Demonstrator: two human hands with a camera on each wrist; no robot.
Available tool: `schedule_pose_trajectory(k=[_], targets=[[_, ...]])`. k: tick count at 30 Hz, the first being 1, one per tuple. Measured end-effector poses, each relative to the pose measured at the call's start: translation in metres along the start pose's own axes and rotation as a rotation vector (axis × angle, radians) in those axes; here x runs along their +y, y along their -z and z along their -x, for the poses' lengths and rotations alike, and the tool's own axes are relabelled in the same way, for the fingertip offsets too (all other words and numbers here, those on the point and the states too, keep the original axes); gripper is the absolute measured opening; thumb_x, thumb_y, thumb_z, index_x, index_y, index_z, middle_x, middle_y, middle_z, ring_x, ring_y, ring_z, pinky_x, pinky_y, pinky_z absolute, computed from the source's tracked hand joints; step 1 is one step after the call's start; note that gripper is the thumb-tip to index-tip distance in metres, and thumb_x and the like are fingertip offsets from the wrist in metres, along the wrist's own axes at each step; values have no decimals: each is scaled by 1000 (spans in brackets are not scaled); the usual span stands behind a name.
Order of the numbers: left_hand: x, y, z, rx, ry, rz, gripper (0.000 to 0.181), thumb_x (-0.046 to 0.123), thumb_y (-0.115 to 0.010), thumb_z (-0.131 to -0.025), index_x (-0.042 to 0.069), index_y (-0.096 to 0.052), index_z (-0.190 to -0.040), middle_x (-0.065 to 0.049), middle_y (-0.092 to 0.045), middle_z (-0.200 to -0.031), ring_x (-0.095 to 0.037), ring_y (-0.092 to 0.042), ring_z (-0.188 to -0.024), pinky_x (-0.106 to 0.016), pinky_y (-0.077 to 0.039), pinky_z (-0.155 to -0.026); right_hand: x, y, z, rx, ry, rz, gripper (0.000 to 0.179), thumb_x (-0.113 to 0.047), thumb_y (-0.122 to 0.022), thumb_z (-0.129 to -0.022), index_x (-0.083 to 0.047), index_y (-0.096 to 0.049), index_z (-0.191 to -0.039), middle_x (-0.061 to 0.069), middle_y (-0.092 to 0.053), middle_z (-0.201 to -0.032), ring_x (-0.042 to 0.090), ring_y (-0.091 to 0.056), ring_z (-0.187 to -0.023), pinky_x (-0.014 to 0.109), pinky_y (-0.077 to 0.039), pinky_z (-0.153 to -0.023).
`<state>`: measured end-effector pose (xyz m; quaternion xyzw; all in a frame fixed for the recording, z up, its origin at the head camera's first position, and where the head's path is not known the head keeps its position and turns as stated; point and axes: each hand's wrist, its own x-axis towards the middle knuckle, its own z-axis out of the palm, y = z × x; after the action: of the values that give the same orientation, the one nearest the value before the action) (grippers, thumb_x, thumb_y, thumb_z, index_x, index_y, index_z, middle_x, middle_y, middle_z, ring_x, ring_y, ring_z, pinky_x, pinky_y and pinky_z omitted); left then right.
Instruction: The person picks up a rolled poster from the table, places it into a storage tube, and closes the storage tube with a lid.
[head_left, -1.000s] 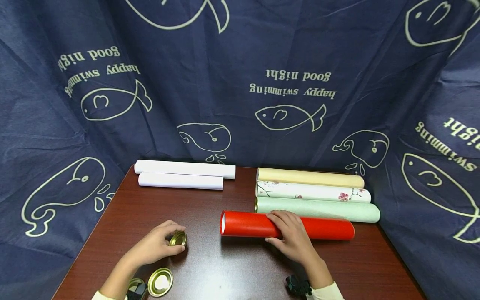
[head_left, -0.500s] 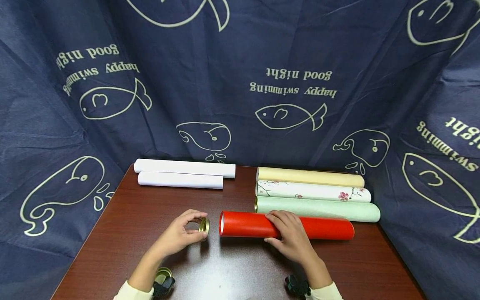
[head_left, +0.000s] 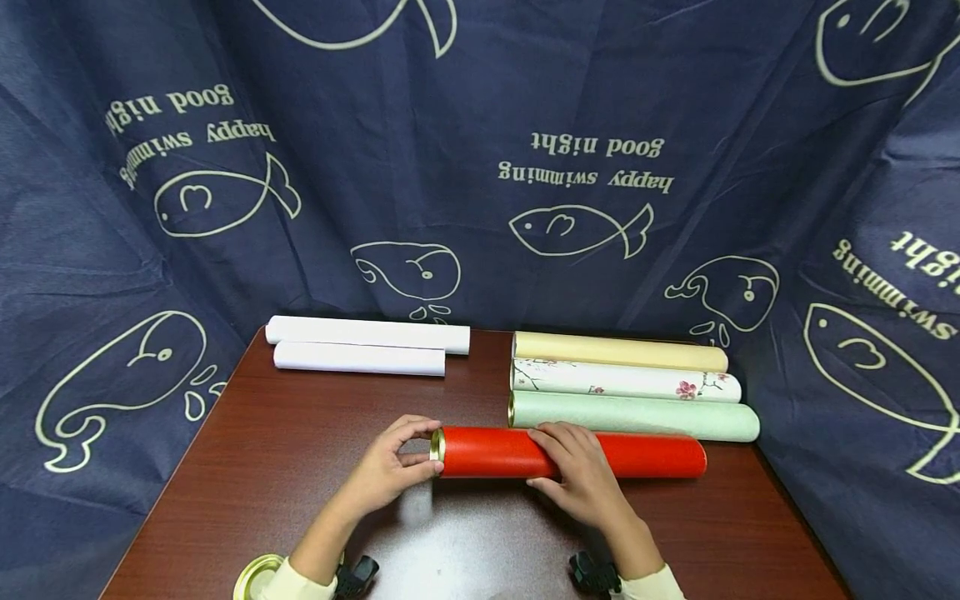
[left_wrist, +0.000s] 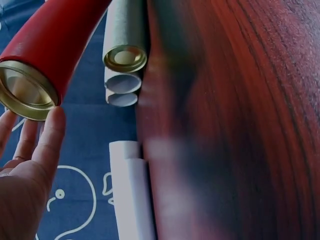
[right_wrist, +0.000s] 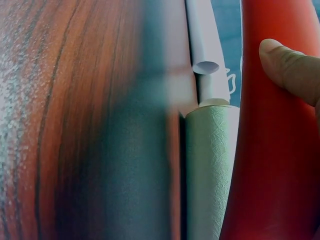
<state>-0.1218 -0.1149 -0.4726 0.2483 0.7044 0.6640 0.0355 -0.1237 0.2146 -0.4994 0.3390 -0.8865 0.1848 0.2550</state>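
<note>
A red cardboard tube (head_left: 487, 452) lies crosswise on the dark wood table. At its left end sits a gold metal lid (head_left: 437, 451), pinched between the thumb and fingers of my left hand (head_left: 384, 473). In the left wrist view the lid's rim (left_wrist: 26, 112) meets the tube's mouth all round, with the thumb tip at its edge. My right hand (head_left: 579, 473) grips the tube near its middle, fingers over the top and thumb on the near side. The right wrist view has that thumb (right_wrist: 292, 67) against the red surface.
Behind the red tube lie a pale green tube (head_left: 637, 417), a white flowered tube (head_left: 630, 381) and a cream tube (head_left: 622, 352). Two white paper rolls (head_left: 360, 358) lie at the back left. Another gold lid (head_left: 251, 575) shows partly beneath the left sleeve. A blue curtain (head_left: 480, 167) surrounds the table.
My left hand has carried the gold lid rightward, from the left part of the table to the red tube's open end, which it now covers. My right hand has kept its hold.
</note>
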Motion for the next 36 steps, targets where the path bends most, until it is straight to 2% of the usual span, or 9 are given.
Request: schedule_pose_trajectory(k=[4, 9, 14, 22, 26, 28, 31, 36], targets=[[0, -2, 1, -3, 14, -4, 52, 0, -80, -82, -7, -57, -129, -29, -46, -132, -43, -49, -123, -35, -54, -90, -1, 1, 1, 3, 11, -7, 69, -36, -87, -70, -12, -62, -130, 6, -60, -126, 30, -55, -113, 53, -42, -94], [-1, -6, 4, 3, 14, 15, 52, -1, -79, -81, -10, -56, -127, -23, -47, -129, -39, -50, -124, -36, -53, -91, -1, 2, 2, -8, 38, 3, 67, -37, -84, -72, -11, -61, -130, 8, -60, -127, 32, -55, -113, 53, -42, -94], [1, -13, 2, -9, 14, 26, 52, 0, -79, -82, -11, -56, -128, -25, -47, -130, -39, -50, -124, -36, -53, -91, -2, 6, 6, -1, 56, 9, 67, -35, -82, -72, -8, -61, -130, 11, -60, -127, 35, -55, -114, 54, -41, -93], [3, -21, -4, -9, 47, -13, 54, 3, -81, -81, -8, -59, -129, -22, -51, -133, -41, -52, -123, -36, -54, -90, -2, 18, 11, -56, 28, -17, 65, -36, -80, -78, -9, -59, -133, 9, -58, -130, 31, -53, -119, 51, -39, -98], [-4, -23, -9, -28, 72, -152, 56, 13, -81, -85, -2, -57, -134, -19, -54, -133, -40, -52, -124, -38, -55, -88, 12, 23, 13, -89, 42, 18, 69, -33, -85, -73, -9, -60, -133, 10, -60, -126, 32, -56, -113, 53, -43, -96], [-7, -19, -11, -46, 82, -244, 56, 19, -80, -86, 1, -58, -134, -19, -55, -132, -40, -53, -122, -41, -56, -87, 22, 25, 16, -111, 42, 51, 70, -31, -87, -71, -10, -60, -132, 11, -61, -124, 33, -57, -110, 54, -44, -94], [-8, -3, -12, -52, 85, -377, 51, 21, -79, -87, 2, -61, -130, -18, -58, -128, -41, -55, -117, -47, -56, -86, 39, 28, 21, -148, 18, 96, 72, -29, -89, -69, -9, -60, -131, 11, -63, -121, 34, -58, -109, 55, -46, -92], [-3, 36, -5, -32, 121, -586, 41, 22, -78, -87, 3, -65, -121, -12, -63, -121, -39, -60, -111, -53, -53, -88, 58, 33, 29, -186, -34, 145, 72, -23, -91, -67, -7, -61, -130, 13, -62, -121, 36, -57, -111, 56, -44, -94]])
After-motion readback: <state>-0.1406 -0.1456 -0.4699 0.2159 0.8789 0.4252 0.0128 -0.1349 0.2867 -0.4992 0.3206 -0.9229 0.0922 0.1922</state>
